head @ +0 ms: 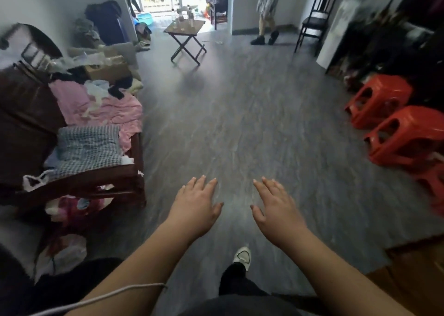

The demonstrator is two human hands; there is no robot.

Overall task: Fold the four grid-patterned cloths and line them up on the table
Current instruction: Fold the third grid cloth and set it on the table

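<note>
The person stands on a grey floor (240, 114) with both bare arms stretched forward. The left hand (195, 205) and the right hand (276, 207) hover side by side, palms down and apart from each other. Their fingers are straight and slightly spread, and they grasp nothing.

A grey grid-patterned cloth (89, 147) lies spread on the near end of a dark wooden bench (120, 179) at the left, well apart from both hands. Whether more than one cloth lies there cannot be told. Beyond it on the bench is a crumpled pink sheet (77, 102) amid other loose clothing.

Far across the room stands a small folding surface (198, 25) with bottles (191, 18) on it. At the right sit stacked red stools (379, 99), and a black chair (314, 20) stands far right. A second person's legs (265, 25) show near a far doorway. One white shoe (243, 255) shows on the floor below the hands.
</note>
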